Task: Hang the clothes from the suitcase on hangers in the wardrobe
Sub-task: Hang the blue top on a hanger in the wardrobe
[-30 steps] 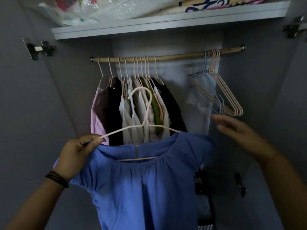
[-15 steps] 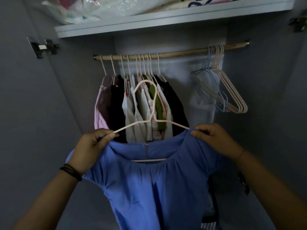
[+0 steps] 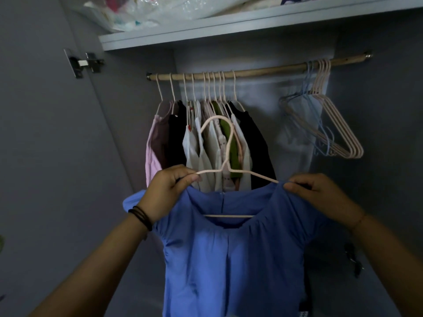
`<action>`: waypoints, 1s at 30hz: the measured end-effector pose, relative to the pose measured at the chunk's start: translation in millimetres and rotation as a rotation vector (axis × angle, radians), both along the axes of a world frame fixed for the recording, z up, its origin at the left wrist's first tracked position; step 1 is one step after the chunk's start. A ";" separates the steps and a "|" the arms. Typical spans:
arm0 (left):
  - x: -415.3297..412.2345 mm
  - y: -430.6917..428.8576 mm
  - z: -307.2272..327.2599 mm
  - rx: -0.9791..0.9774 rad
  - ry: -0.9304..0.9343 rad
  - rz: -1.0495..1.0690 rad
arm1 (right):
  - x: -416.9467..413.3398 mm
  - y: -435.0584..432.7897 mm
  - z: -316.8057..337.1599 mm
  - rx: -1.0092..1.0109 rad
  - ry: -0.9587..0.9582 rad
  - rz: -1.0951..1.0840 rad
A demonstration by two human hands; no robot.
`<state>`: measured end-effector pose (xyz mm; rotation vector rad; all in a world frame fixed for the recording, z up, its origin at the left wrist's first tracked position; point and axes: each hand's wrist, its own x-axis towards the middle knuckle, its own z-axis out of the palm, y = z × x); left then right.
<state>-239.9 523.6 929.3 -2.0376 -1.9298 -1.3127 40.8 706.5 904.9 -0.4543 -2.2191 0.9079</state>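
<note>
Head view: wardrobe (image 3: pixel 128 133) holds hung clothes (image 3: pixel 206 145) and bare hangers (image 3: pixel 343 131).

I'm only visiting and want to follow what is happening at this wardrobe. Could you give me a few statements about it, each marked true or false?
1. The blue top hangs from the rod. False: its hanger is held below the rod, with the hook free.
2. The left hand pinches the hanger, and the right hand pinches the top's shoulder. True.
3. Empty hangers hang near the rod's right end. True.
4. The shelf above the rod holds nothing. False: plastic-wrapped bundles lie on it.
</note>
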 end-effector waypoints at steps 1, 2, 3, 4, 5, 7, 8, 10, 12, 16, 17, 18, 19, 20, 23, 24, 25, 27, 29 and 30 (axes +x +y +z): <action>-2.9 -0.8 -1.0 0.007 -0.015 0.005 | 1.6 2.3 1.0 0.004 -0.003 0.009; -6.1 -2.2 -1.6 0.016 -0.034 0.009 | 4.4 4.9 2.0 0.027 0.002 0.011; -9.6 -4.1 -1.1 0.027 -0.058 0.022 | 8.1 7.2 3.3 0.047 0.012 -0.003; -12.8 -6.4 0.4 0.036 -0.089 0.045 | 12.7 10.5 3.9 0.066 0.025 -0.030; -14.8 -9.0 2.9 0.040 -0.122 0.073 | 17.5 15.6 3.1 0.077 0.046 -0.062; -17.7 -12.8 5.9 0.038 -0.170 0.100 | 23.4 20.5 6.4 0.102 0.055 -0.100; -17.9 -12.8 6.3 0.037 -0.180 0.095 | 23.0 19.5 9.5 0.125 0.041 -0.104; -16.2 -9.4 4.8 0.028 -0.162 0.080 | 15.4 14.0 18.0 0.170 -0.003 -0.091; -10.4 -3.3 1.1 0.037 -0.128 0.069 | -0.9 4.4 24.8 0.111 -0.069 -0.045; 4.0 4.2 -10.6 0.013 -0.129 0.030 | -34.3 -15.9 24.4 0.054 -0.133 0.050; 4.6 1.9 -12.3 0.008 -0.162 0.019 | -37.1 -15.8 22.7 0.042 -0.115 0.040; 1.4 -2.4 -14.5 0.028 -0.180 0.030 | -36.4 -13.5 20.6 0.015 -0.088 0.026; -5.0 -7.4 -16.7 0.073 -0.167 0.095 | -33.9 -9.0 18.6 -0.019 -0.060 0.005; -13.6 -14.1 -19.8 0.134 -0.176 0.210 | -30.3 -4.5 17.5 -0.047 -0.034 -0.016; -35.1 -38.2 -40.1 0.267 -0.595 0.709 | -20.0 4.3 19.3 -0.098 -0.014 -0.051; -39.0 -43.1 -50.6 0.259 -0.790 0.804 | -18.2 7.3 19.5 -0.097 -0.026 -0.070; -40.0 -45.8 -60.7 0.201 -0.982 0.786 | -16.6 9.4 20.1 -0.109 -0.032 -0.081; -34.5 -43.6 -74.3 -0.012 -1.318 0.565 | -14.2 11.6 23.3 -0.150 -0.010 -0.074; -29.7 -36.0 -77.7 -0.191 -1.552 0.335 | -13.2 14.9 22.4 -0.165 0.004 -0.068; -28.5 -32.5 -76.8 -0.238 -1.598 0.259 | -12.6 16.4 21.2 -0.151 0.000 -0.082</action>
